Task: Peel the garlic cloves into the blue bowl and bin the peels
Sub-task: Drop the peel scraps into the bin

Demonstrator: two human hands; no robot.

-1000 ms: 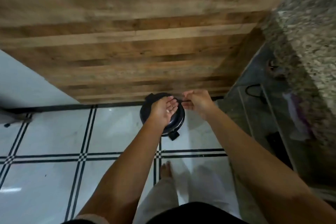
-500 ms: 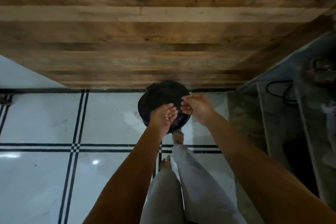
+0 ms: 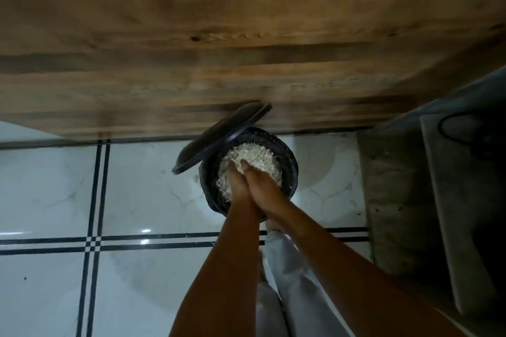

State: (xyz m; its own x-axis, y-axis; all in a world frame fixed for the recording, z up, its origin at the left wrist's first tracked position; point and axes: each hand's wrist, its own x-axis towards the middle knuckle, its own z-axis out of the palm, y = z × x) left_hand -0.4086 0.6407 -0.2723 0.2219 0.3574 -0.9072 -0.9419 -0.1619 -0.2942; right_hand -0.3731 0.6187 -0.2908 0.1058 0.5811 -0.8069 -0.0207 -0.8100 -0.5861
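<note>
A round black pedal bin [image 3: 290, 172] stands on the tiled floor against a wooden panel. Its lid [image 3: 219, 139] is tipped up to the left. Inside lies a heap of whitish garlic peels [image 3: 256, 157]. My left hand [image 3: 236, 186] and my right hand [image 3: 264, 187] are pressed palm to palm right above the bin's opening, fingers straight and pointing toward the peels. No peel shows between the fingers. The blue bowl and the cloves are out of view.
A wooden plank wall [image 3: 246, 49] runs behind the bin. White floor tiles [image 3: 137, 194] with black lines spread to the left. A grey concrete ledge [image 3: 388, 200] with a black cable [image 3: 454, 134] is at the right. My white-trousered leg [image 3: 290, 282] reaches to the bin's base.
The bin lid, shut before, now stands raised and the peels inside show. My two hands, apart above the lid earlier, have come together palm to palm over the opening.
</note>
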